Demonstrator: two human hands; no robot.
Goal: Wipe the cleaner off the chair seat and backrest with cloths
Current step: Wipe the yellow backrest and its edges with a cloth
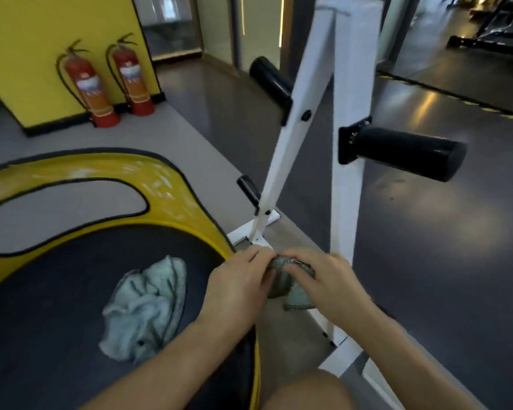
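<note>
The chair seat is a dark padded surface with a yellow rim at the lower left. Beyond it lies the yellow backrest, streaked with whitish cleaner. A crumpled pale green cloth rests loose on the seat. My left hand and my right hand meet just past the seat's right edge. Both grip a second, darker grey-green cloth bunched between them, with a corner hanging below my right hand.
A white metal frame with black foam rollers stands right behind my hands. Two red fire extinguishers stand by a yellow wall at the far left. My knee shows at the bottom edge. Grey floor lies to the right.
</note>
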